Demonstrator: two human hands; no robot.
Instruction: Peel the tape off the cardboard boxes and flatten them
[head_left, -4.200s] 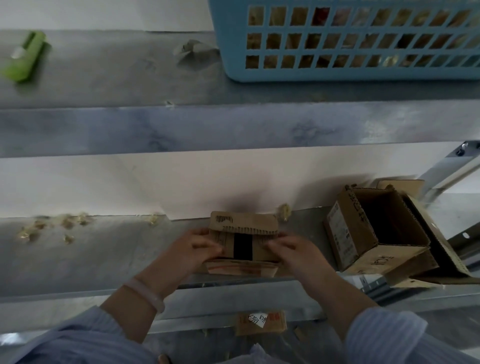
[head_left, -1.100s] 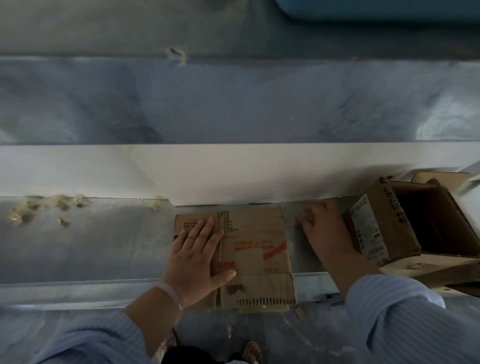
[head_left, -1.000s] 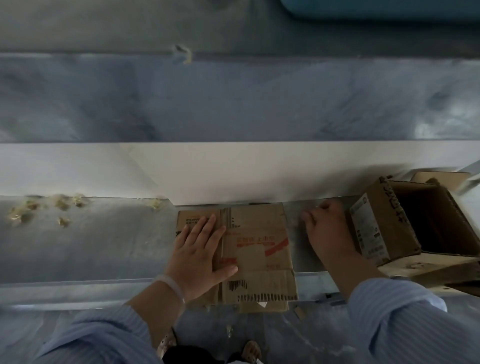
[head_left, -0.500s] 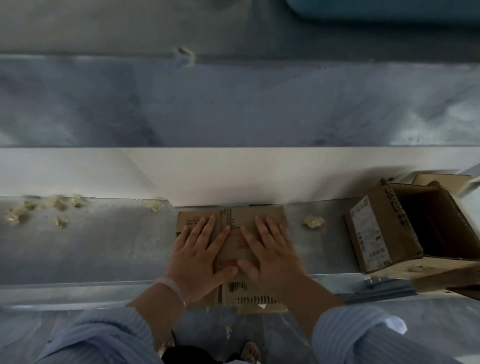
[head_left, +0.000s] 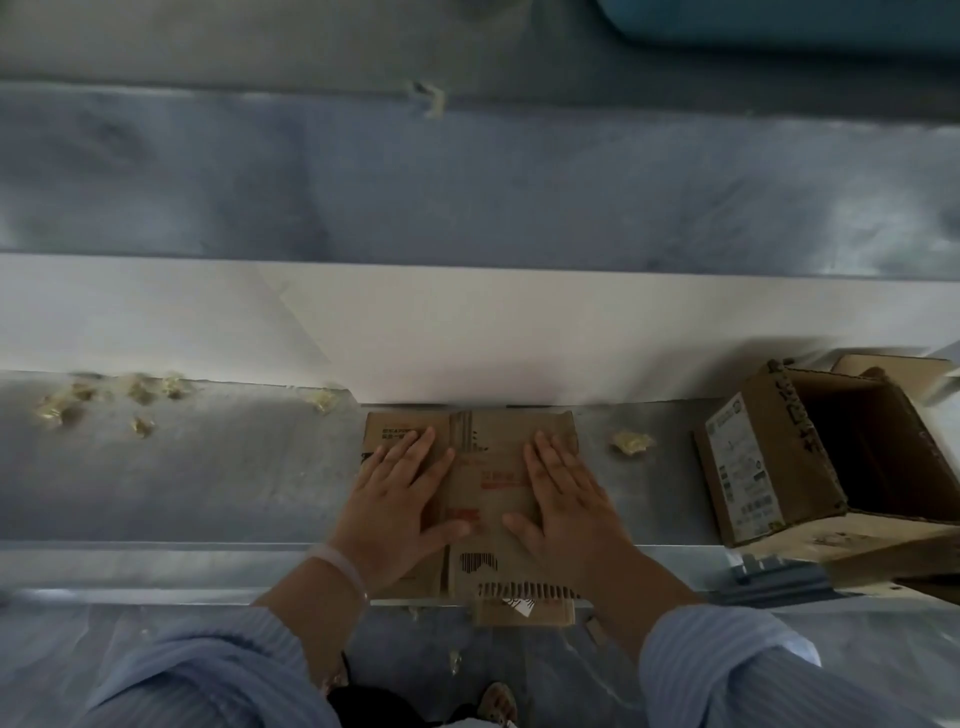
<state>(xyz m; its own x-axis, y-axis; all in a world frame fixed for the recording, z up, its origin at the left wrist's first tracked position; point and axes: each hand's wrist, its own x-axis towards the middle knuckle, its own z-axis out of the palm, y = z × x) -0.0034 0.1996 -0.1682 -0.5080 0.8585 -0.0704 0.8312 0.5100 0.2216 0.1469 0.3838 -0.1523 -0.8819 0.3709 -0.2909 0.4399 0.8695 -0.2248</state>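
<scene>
A flattened brown cardboard box (head_left: 485, 483) lies on the metal shelf (head_left: 208, 467), its near end hanging over the front edge. My left hand (head_left: 397, 504) rests palm down on its left half, fingers spread. My right hand (head_left: 563, 499) presses flat on its right half, near the right edge. Neither hand grips anything. To the right stands an open cardboard box (head_left: 810, 457) tipped on its side, with a white label on its near face.
A crumpled ball of tape (head_left: 631, 442) lies right of the flat box. Several more tape balls (head_left: 140, 389) are scattered at the shelf's left. A white wall panel (head_left: 467, 332) backs the shelf. A blue basket (head_left: 779, 21) sits on the shelf above.
My right hand dropped a tape ball beside the open box, came back onto the flat cardboard, then slid right. My left hand stayed pressed on the cardboard.
</scene>
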